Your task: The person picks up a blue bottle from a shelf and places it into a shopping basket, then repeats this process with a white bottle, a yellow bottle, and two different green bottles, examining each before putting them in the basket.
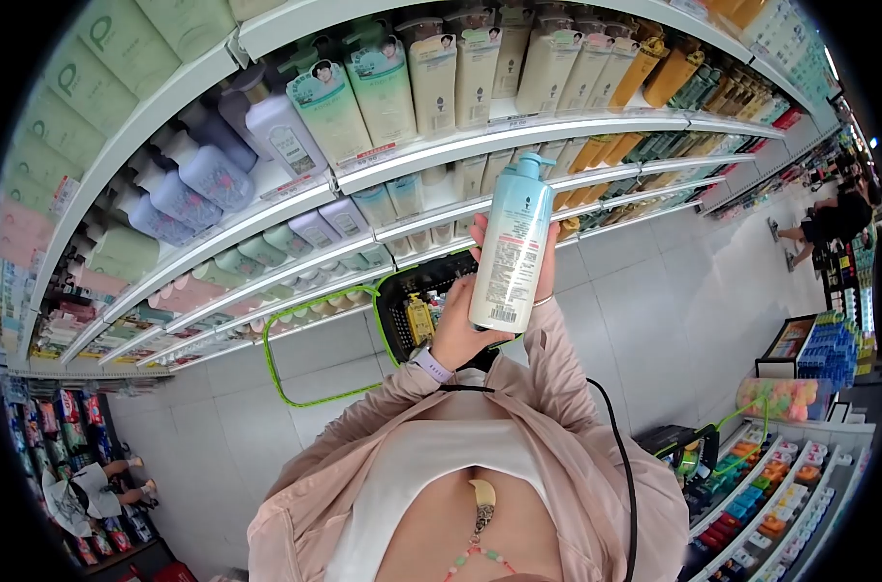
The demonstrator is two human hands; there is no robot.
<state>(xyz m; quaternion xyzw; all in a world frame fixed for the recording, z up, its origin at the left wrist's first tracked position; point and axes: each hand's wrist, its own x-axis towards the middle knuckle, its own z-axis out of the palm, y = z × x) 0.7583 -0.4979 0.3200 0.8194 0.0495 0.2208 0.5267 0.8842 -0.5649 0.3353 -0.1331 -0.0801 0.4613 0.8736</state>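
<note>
A tall pale blue pump bottle (512,242) with a white label and barcode is held upright in front of me, level with the shelves. My left hand (457,333), with a watch on its wrist, grips the bottle's lower left side. Behind the bottle sits my right hand (547,267), its fingers wrapping the right side and back. Just beyond my hands, a black shopping basket (394,308) with green handles stands on the floor, and a small yellow bottle (420,318) lies inside it.
Long white shelves (412,155) packed with shampoo and lotion bottles run across the top. Grey floor tiles lie below. One person (829,221) stands far right in the aisle, another (101,485) at bottom left. Low racks of small goods (770,485) and a second basket (688,451) are bottom right.
</note>
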